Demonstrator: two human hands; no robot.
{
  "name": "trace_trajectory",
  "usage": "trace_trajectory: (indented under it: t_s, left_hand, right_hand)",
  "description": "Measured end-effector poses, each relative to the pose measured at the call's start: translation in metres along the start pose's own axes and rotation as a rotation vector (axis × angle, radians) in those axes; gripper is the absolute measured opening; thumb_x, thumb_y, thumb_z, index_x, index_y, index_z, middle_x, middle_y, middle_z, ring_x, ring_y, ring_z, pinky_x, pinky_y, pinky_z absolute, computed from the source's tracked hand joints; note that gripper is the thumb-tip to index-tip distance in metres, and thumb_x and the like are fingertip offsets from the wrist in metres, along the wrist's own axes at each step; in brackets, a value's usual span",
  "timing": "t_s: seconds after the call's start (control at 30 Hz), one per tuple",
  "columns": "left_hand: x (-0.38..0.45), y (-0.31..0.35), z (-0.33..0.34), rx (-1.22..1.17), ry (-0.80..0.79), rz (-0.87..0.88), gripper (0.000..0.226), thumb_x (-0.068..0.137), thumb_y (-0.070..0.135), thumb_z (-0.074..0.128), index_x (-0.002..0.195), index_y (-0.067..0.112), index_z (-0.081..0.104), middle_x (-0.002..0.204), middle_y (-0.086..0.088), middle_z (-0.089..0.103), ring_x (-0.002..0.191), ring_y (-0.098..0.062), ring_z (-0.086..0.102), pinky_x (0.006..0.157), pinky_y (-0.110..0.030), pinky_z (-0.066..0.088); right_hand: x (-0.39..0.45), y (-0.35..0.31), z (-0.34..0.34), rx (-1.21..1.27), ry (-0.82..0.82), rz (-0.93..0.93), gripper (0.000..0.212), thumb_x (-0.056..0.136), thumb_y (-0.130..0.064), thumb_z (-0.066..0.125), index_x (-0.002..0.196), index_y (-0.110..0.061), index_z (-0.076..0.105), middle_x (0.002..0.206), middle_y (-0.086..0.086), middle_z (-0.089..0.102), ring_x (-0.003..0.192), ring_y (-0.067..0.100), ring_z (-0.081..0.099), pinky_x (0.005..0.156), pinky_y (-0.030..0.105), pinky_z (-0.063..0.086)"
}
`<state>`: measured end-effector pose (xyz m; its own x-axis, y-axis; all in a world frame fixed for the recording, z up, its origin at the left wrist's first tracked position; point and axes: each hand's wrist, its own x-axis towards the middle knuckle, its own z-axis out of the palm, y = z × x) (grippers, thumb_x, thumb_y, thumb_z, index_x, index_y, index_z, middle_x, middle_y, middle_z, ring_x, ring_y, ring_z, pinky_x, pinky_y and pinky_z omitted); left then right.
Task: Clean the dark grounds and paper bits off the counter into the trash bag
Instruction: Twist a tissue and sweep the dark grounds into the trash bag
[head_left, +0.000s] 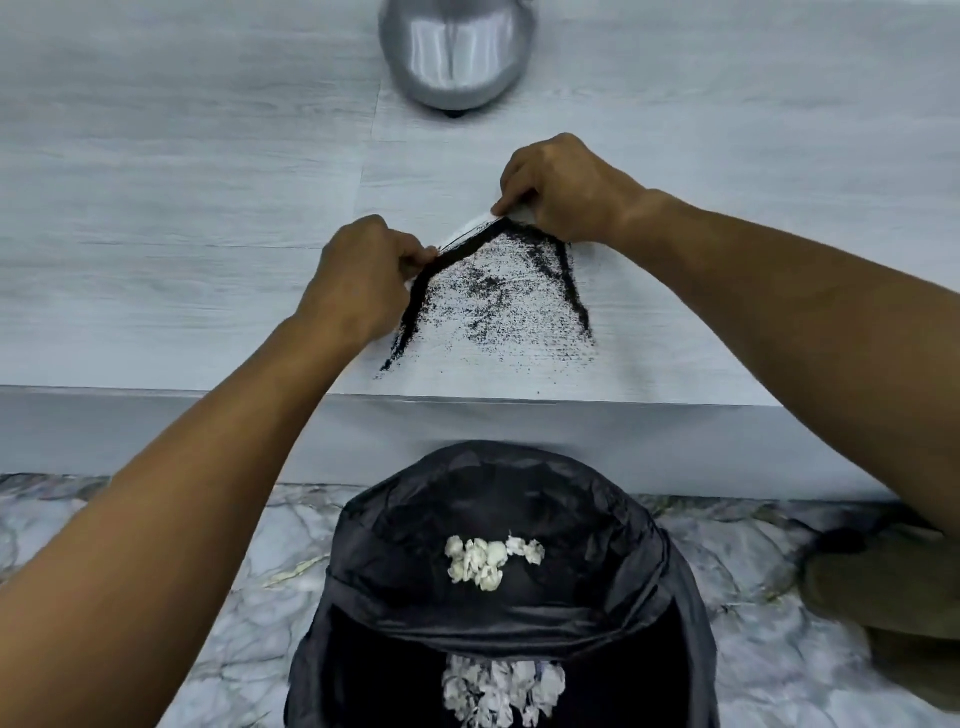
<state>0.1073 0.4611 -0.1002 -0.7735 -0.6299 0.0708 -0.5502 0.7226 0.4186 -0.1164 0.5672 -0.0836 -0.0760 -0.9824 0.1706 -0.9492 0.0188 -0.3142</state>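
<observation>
Both hands (358, 275) (561, 187) behind dark grounds (498, 291)

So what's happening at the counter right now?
A person is scraping dark grounds toward the counter edge with a white paper strip, pinched between the left hand and the right hand. The grounds are still on the counter, banked in dark ridges. Crumpled paper bits already lie in the black trash bag below the edge.

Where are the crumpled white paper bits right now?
In the head view, the crumpled white paper bits lie low and central, on the black plastic trash bag below the pale grey counter's front edge.
</observation>
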Motion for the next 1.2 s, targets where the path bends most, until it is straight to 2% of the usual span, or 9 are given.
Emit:
trace_trajectory:
  t_s: [0.13,0.3,0.47,0.57,0.63,0.73,0.8,0.97,1.2]
  left_hand:
    - [-0.002,0.002,0.001,-0.009,-0.003,-0.005,0.034,0.091,0.002,0.061,0.111,0.025,0.075,0.094,-0.001,0.072,0.092,-0.021,0.065,0.076,-0.022,0.042]
    - [-0.007,0.009,-0.001,0.015,-0.036,0.012,0.032,0.094,0.006,0.059,0.114,0.026,0.074,0.096,-0.003,0.067,0.098,-0.027,0.063,0.075,-0.025,0.041]
    - [-0.018,0.018,0.001,0.062,-0.053,0.037,0.037,0.095,0.004,0.055,0.118,0.028,0.072,0.081,0.008,0.044,0.096,-0.028,0.060,0.074,-0.025,0.037]
    - [-0.021,0.022,0.000,0.065,-0.067,0.045,0.036,0.096,0.006,0.055,0.118,0.028,0.072,0.073,0.014,0.038,0.096,-0.028,0.059,0.074,-0.024,0.035]
    - [-0.021,0.023,-0.005,0.054,-0.090,0.060,0.034,0.097,0.007,0.055,0.118,0.026,0.072,0.076,0.015,0.046,0.098,-0.025,0.059,0.075,-0.021,0.035]
    - [-0.019,0.022,-0.018,0.047,-0.130,0.074,0.033,0.097,0.004,0.054,0.116,0.023,0.074,0.090,0.004,0.063,0.097,-0.015,0.059,0.076,-0.013,0.033]
    - [-0.017,0.015,-0.027,0.064,-0.113,0.063,0.033,0.096,0.003,0.054,0.115,0.021,0.074,0.101,-0.004,0.070,0.098,-0.020,0.061,0.076,-0.016,0.033]
    - [-0.026,-0.005,-0.049,0.081,-0.021,-0.023,0.027,0.096,0.007,0.058,0.115,0.017,0.074,0.102,-0.014,0.069,0.101,-0.029,0.061,0.075,-0.021,0.035]
    - [-0.079,-0.020,-0.040,0.048,0.067,-0.245,0.030,0.094,0.004,0.056,0.114,0.017,0.074,0.108,-0.012,0.073,0.099,-0.030,0.065,0.075,-0.022,0.038]
  right_hand:
    - [-0.011,0.000,0.002,0.012,-0.006,0.077,0.021,0.085,-0.001,0.070,0.099,-0.013,0.079,0.103,0.003,0.072,0.089,0.018,0.067,0.084,0.030,0.054]
    - [-0.025,0.000,0.004,-0.019,-0.015,0.103,0.035,0.081,0.010,0.062,0.102,-0.013,0.079,0.104,0.005,0.072,0.092,0.023,0.067,0.084,0.030,0.053]
    - [-0.041,0.001,0.004,-0.009,-0.031,0.136,0.041,0.079,0.013,0.058,0.102,-0.014,0.079,0.105,0.003,0.072,0.094,0.021,0.066,0.084,0.031,0.054]
    - [-0.042,0.004,0.003,-0.015,-0.071,0.138,0.044,0.076,0.014,0.057,0.101,-0.016,0.079,0.104,0.000,0.071,0.096,0.020,0.066,0.084,0.033,0.055]
    - [-0.040,0.004,-0.002,-0.013,-0.115,0.161,0.047,0.075,0.015,0.055,0.100,-0.017,0.078,0.104,-0.001,0.071,0.096,0.018,0.065,0.084,0.035,0.055]
    - [-0.029,-0.002,-0.011,-0.005,-0.169,0.170,0.045,0.075,0.013,0.055,0.096,-0.019,0.079,0.101,-0.003,0.071,0.094,0.016,0.065,0.083,0.036,0.056]
    - [-0.015,-0.010,-0.011,-0.012,-0.143,0.143,0.041,0.077,0.009,0.059,0.094,-0.023,0.079,0.098,-0.005,0.071,0.091,0.014,0.065,0.081,0.035,0.057]
    - [0.024,-0.035,-0.008,0.009,-0.101,0.098,0.042,0.079,0.009,0.055,0.095,-0.022,0.079,0.099,-0.002,0.072,0.090,0.013,0.066,0.084,0.033,0.056]
    - [0.052,-0.071,0.021,-0.009,-0.229,-0.030,0.045,0.076,0.012,0.054,0.095,-0.021,0.078,0.100,0.000,0.071,0.092,0.015,0.065,0.081,0.032,0.056]
